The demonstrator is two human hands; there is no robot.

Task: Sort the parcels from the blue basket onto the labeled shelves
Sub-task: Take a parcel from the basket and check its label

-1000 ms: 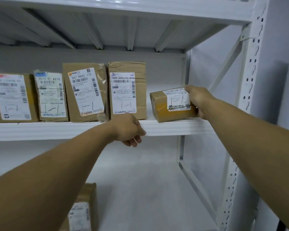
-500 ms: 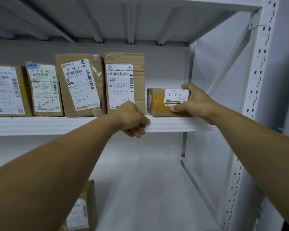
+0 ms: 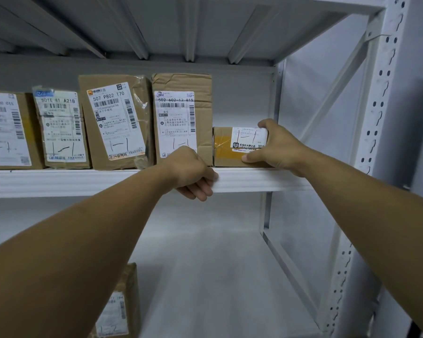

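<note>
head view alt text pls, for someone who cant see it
A right hand grips a small parcel that sits on a white shelf, at the right end of a row of four taller parcels. The left hand grips the shelf's front edge. A lower parcel sits one level down.

Each shipping label along the white metal shelf [image 3: 59, 182] carries a handwritten "1-1". At the left edge of the frame, the cut-off brown cardboard parcel [image 3: 7, 132] shows a code ending "00 015". The film-wrapped brown parcel [image 3: 59, 132] beside it has one ending "A21B". The tall brown cardboard parcel [image 3: 115, 123] reads "507 P802 T70" and the creased brown carton [image 3: 181, 118] "502 602-12 815". The small brown cardboard box [image 3: 224, 147], centre right, shows "买低价大牌正品". At lower left, the low brown parcel [image 3: 119, 306] seems to be marked "1-2".
</note>
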